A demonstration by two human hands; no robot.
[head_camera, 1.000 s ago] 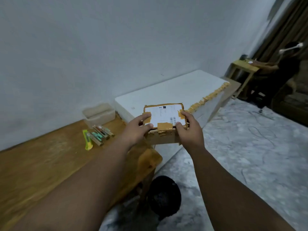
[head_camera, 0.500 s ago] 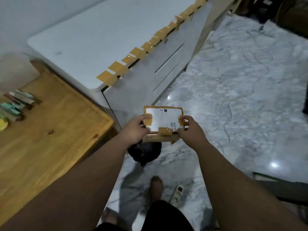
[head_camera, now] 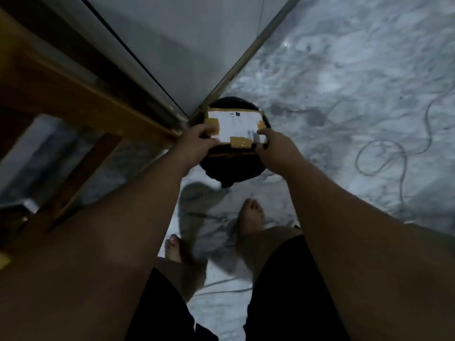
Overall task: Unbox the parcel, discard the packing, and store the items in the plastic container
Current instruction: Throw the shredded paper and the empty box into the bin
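Holding the parcel (head_camera: 235, 123) in both hands, directly above a black bin (head_camera: 231, 169) that stands on the marbled floor (head_camera: 344, 82).

Left hand (head_camera: 198, 141): fingers curled round the parcel's left end, over a tan tape patch.

Right hand (head_camera: 274, 143): fingers curled round the right end, a fingertip on the near right corner of the label.

Parcel: top face up, white label showing, tape patches at the left, right and near edges. Frame is blurred, so I cannot tell whether the flaps are cut.

Wooden table (head_camera: 64, 87) to my left, with a white cabinet panel (head_camera: 177, 45) beside it. Grey cable (head_camera: 384, 153) loops on the floor to the right. My bare feet (head_camera: 251, 215) stand near the bin.
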